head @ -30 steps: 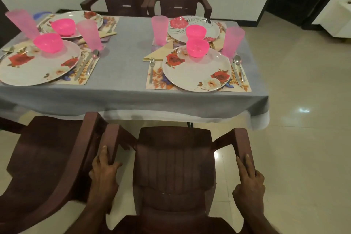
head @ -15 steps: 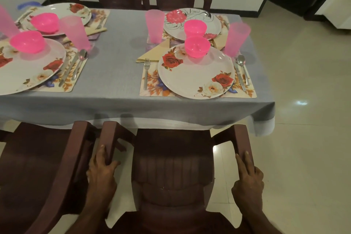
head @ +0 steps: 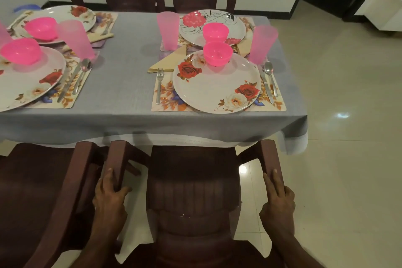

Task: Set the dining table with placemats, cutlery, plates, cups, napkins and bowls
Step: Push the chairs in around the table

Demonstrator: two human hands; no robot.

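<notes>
The near plate (head: 216,84) sits on its placemat (head: 165,102) on the table (head: 121,98), a pink bowl (head: 217,53) on its far edge, well beyond the fingertips. Left hand (head: 109,198) and right hand (head: 277,200) each grip a chair (head: 192,180) armrest, fingers on top; the right thumb seems tucked underneath.
</notes>
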